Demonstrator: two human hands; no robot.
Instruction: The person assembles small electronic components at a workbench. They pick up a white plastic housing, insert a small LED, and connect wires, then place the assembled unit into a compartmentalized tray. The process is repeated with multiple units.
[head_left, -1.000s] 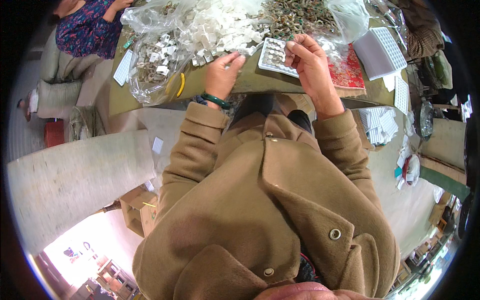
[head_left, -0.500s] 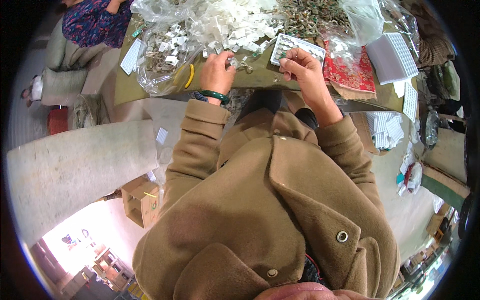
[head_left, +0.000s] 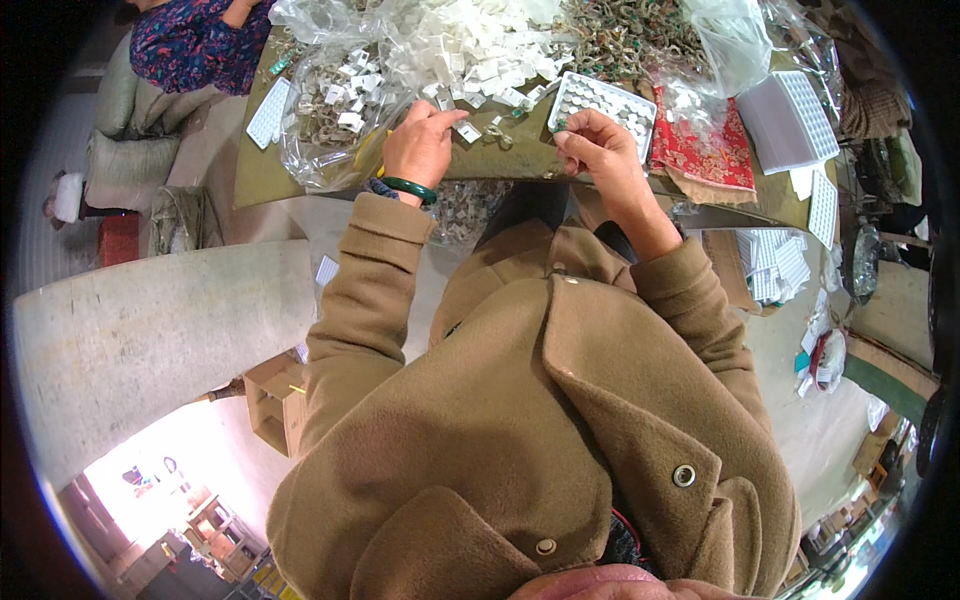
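Note:
My left hand (head_left: 418, 152), a green bangle (head_left: 408, 189) at its wrist, hovers over the table's near edge. Its index finger points right and its other fingers are partly hidden; I see nothing held. Close to that fingertip lies a small white plastic piece (head_left: 467, 131), with a tan-and-clear small part (head_left: 497, 133) beside it. Thumb and index finger of my right hand (head_left: 608, 160) pinch a tiny dark green piece (head_left: 560, 126), too small to name. Just beyond is a white tray (head_left: 652, 122) holding several round whitish pieces.
White plastic pieces (head_left: 450, 50) heap up at the table's far middle, beside a pile of brownish-green parts (head_left: 620, 40). A clear bag (head_left: 310, 150) stands left. Right are red patterned cloth (head_left: 705, 155) and stacked white trays (head_left: 785, 120). Another person's patterned sleeve (head_left: 195, 45) shows far left.
My left hand has shifted left, uncovering the white piece and partly covering a yellow curved thing. My right hand stays near the tray, still pinching.

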